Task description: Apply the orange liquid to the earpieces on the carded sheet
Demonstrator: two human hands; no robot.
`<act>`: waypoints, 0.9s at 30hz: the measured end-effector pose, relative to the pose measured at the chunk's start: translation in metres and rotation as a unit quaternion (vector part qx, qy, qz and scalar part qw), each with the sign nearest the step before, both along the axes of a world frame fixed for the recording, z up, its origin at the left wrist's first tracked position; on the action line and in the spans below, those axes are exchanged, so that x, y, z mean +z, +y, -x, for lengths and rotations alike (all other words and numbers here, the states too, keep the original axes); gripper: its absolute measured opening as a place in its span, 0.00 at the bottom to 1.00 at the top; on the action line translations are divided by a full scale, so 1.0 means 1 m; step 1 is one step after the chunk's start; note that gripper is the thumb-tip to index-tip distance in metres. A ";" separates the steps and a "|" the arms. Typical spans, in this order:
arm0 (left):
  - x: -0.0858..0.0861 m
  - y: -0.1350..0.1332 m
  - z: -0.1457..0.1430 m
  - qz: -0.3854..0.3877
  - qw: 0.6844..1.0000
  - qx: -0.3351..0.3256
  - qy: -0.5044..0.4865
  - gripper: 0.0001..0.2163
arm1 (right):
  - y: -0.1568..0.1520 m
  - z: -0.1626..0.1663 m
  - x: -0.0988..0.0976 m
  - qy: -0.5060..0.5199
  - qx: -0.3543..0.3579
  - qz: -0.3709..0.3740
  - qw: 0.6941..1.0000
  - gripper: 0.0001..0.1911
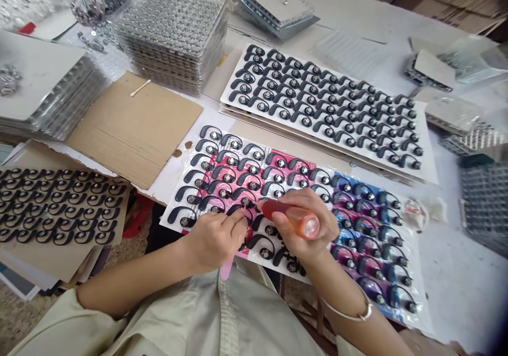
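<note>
My right hand is wrapped round an orange tube-shaped tool, its tip pointing left at a black ear-hook piece. My left hand is closed in a pinch, pressing on that same row of pieces. Both hands rest on a pink-and-blue sheet covered with several rows of black ear-hook pieces with silver discs.
A second white sheet of black pieces lies behind. Another board of pieces sits at the left. Brown cardboard with a cotton swab is at the back left. Stacked clear trays stand beyond. A tissue wad lies right.
</note>
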State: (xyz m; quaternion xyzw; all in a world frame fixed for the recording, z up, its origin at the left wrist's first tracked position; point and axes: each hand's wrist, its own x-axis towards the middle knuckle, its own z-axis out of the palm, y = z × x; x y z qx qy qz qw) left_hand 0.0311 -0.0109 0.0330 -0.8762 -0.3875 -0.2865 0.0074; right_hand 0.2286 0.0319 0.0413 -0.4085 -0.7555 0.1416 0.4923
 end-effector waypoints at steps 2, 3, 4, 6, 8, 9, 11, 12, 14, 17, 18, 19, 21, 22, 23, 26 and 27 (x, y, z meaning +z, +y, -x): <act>0.000 0.001 0.001 -0.001 1.000 -0.003 -0.004 0.10 | 0.001 -0.001 0.002 0.029 0.002 -0.011 1.000 0.10; -0.001 0.001 0.002 -0.001 1.000 -0.006 -0.007 0.10 | 0.002 -0.002 0.004 0.040 -0.002 -0.014 0.999 0.10; -0.001 0.002 0.003 -0.001 1.000 -0.009 -0.011 0.10 | 0.002 -0.003 0.008 0.046 -0.008 -0.013 0.999 0.10; -0.004 0.004 0.005 0.003 1.000 -0.014 -0.024 0.11 | 0.002 -0.006 0.020 0.041 -0.028 0.010 0.999 0.09; -0.007 0.005 0.008 0.008 0.999 -0.020 -0.040 0.10 | -0.001 -0.009 0.033 0.027 -0.059 0.047 0.997 0.09; -0.009 0.006 0.009 0.010 0.999 -0.024 -0.048 0.09 | -0.005 -0.011 0.038 0.023 -0.078 0.059 0.995 0.09; -0.011 0.007 0.011 0.012 0.998 -0.033 -0.057 0.08 | -0.014 -0.014 0.043 0.028 -0.114 0.069 0.991 0.11; -0.011 0.007 0.012 0.013 0.998 -0.036 -0.059 0.08 | -0.019 -0.014 0.042 0.034 -0.127 0.069 0.989 0.13; -0.012 0.007 0.012 0.013 0.997 -0.038 -0.062 0.08 | -0.030 -0.011 0.033 0.046 -0.142 0.063 0.987 0.14; -0.011 0.008 0.010 0.012 0.997 -0.037 -0.065 0.07 | -0.039 -0.004 0.008 0.057 -0.149 0.022 0.987 0.13; -0.010 0.009 0.010 0.011 0.997 -0.036 -0.066 0.08 | -0.040 -0.001 0.001 0.060 -0.149 0.013 0.987 0.13; -0.009 0.009 0.010 0.011 0.997 -0.035 -0.067 0.08 | -0.040 0.002 -0.006 0.060 -0.147 0.006 0.987 0.13; -0.008 0.009 0.010 0.015 0.997 -0.033 -0.067 0.09 | -0.040 0.006 -0.014 0.055 -0.135 0.000 0.989 0.13; -0.008 0.009 0.010 0.018 0.997 -0.032 -0.066 0.09 | -0.039 0.007 -0.015 0.053 -0.129 -0.003 0.990 0.13; -0.008 0.009 0.010 0.022 0.997 -0.032 -0.066 0.09 | -0.038 0.008 -0.016 0.052 -0.122 -0.003 0.991 0.13; -0.008 0.008 0.011 0.028 0.997 -0.032 -0.069 0.09 | -0.037 0.008 -0.015 0.057 -0.112 0.008 0.992 0.14; -0.008 0.008 0.011 0.029 0.997 -0.033 -0.071 0.08 | -0.037 0.008 -0.014 0.057 -0.110 0.012 0.992 0.14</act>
